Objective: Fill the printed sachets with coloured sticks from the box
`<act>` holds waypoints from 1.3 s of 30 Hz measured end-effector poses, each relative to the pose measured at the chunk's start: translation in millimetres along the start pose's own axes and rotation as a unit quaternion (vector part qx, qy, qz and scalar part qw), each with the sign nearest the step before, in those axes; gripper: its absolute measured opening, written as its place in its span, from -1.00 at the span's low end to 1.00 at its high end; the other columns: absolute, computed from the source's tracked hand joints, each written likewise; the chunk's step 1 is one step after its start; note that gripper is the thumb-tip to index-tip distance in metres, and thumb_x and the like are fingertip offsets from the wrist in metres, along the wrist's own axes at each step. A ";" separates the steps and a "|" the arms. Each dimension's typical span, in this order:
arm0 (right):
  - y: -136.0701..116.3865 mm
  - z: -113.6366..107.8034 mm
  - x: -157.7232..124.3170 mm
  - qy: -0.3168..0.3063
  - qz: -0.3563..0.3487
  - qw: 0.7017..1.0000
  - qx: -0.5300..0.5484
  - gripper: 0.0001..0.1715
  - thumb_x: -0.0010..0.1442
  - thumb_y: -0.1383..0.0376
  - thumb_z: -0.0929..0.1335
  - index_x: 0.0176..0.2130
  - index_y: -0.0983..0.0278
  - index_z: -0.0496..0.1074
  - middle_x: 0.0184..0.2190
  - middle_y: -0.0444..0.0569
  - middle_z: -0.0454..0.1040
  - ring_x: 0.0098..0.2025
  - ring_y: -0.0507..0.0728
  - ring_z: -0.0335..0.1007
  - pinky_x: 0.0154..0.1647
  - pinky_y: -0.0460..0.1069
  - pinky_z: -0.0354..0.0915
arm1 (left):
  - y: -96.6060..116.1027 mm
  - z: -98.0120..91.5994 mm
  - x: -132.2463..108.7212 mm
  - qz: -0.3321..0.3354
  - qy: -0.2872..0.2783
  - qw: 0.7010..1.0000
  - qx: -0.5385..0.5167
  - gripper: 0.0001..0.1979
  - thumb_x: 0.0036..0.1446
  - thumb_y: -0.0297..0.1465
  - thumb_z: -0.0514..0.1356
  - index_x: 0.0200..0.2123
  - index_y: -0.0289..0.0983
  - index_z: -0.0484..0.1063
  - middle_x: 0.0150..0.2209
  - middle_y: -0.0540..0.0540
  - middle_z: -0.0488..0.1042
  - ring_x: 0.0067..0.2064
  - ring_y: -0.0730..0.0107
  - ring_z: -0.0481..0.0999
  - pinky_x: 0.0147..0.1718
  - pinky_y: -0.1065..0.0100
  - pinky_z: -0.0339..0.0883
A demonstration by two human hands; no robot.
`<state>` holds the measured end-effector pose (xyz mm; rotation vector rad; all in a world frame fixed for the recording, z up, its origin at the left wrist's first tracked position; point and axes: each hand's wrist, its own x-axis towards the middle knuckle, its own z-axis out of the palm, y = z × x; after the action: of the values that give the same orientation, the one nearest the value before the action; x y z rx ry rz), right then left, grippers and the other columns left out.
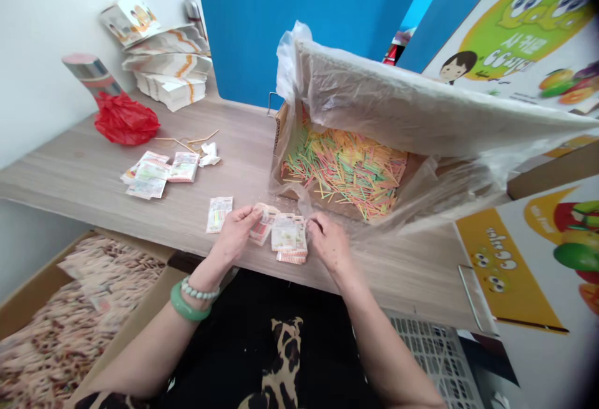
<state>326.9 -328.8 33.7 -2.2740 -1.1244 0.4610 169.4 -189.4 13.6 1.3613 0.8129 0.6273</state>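
Note:
My left hand [236,231] pinches the top of a small clear packet [261,231] with red-striped edges, held just above the table. Beside it lies a short stack of similar packets [288,235] near the table's front edge. My right hand [330,243] is closed at the stack's right side, its fingertips curled together; what they pinch, if anything, is hidden. Left of my left hand, a single packet [219,214] with coloured sticks inside lies flat. Behind the hands, a plastic-lined carton [277,147] holds a heap of thin pastel sticks [349,168].
More packets [147,175] lie at the left, near a red plastic bag [125,120], a crumpled tissue [209,154] and rubber bands. Stacked flat printed cartons [171,68] stand at the back. Below left, an open box holds many filled packets [107,271]. Printed boxes [519,265] stand right.

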 end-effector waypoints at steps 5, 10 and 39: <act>-2.0 29.0 -10.3 -0.047 0.079 0.977 -0.192 -0.53 0.27 0.05 0.30 -0.04 0.38 0.42 -0.10 0.27 0.53 0.00 0.36 0.45 -0.01 0.15 0.27 | -34.1 -22.4 3.9 0.106 0.099 0.878 0.457 -0.73 0.29 -0.36 0.01 -0.35 -0.28 0.47 -0.30 -0.18 0.46 -0.22 0.16 0.42 -0.24 0.24 0.24; 6.9 39.2 -0.6 -0.037 0.135 0.982 -0.130 -0.70 0.30 0.18 0.25 -0.09 0.28 0.42 -0.21 0.09 0.57 -0.12 0.22 0.50 -0.15 0.02 0.25 | -38.2 -41.3 22.3 0.060 0.106 0.776 0.619 -0.70 0.30 -0.44 -0.05 -0.16 -0.32 0.49 -0.19 -0.30 0.47 -0.17 0.03 0.43 -0.23 0.17 0.22; -5.4 7.3 209.7 0.049 0.095 0.972 -0.211 -0.64 0.11 0.37 0.41 -0.09 0.50 0.53 -0.07 0.42 0.52 0.08 0.41 0.41 0.07 0.20 0.27 | -6.2 32.3 41.2 0.031 -0.044 0.999 -0.003 -0.74 0.08 -0.19 0.29 -0.33 -0.27 0.62 -0.36 -0.10 0.57 -0.32 0.27 0.49 -0.30 0.29 0.36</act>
<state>443.4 -154.9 19.1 -2.7571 -1.0344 0.1867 219.3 -176.4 2.4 1.4033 0.6996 0.6121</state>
